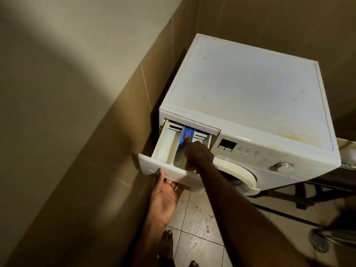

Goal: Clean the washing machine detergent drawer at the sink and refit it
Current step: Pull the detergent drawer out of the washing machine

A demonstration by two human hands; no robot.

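The white detergent drawer (pixel 167 145) is pulled most of the way out of the white front-loading washing machine (pixel 250 89). It has pale compartments and a blue insert (pixel 185 134) in the middle slot. My left hand (pixel 165 191) is palm up under the drawer's front panel, thumb on its face, holding it. My right hand (pixel 196 153) reaches into the drawer with the index finger pressing on the blue insert and the other fingers curled.
A tiled wall (pixel 96 132) runs close along the machine's left side. The round door (pixel 240 178) and control dial (pixel 283 165) sit right of the drawer. My bare feet stand on the tiled floor (pixel 194 228), with a floor drain (pixel 317 241) at lower right.
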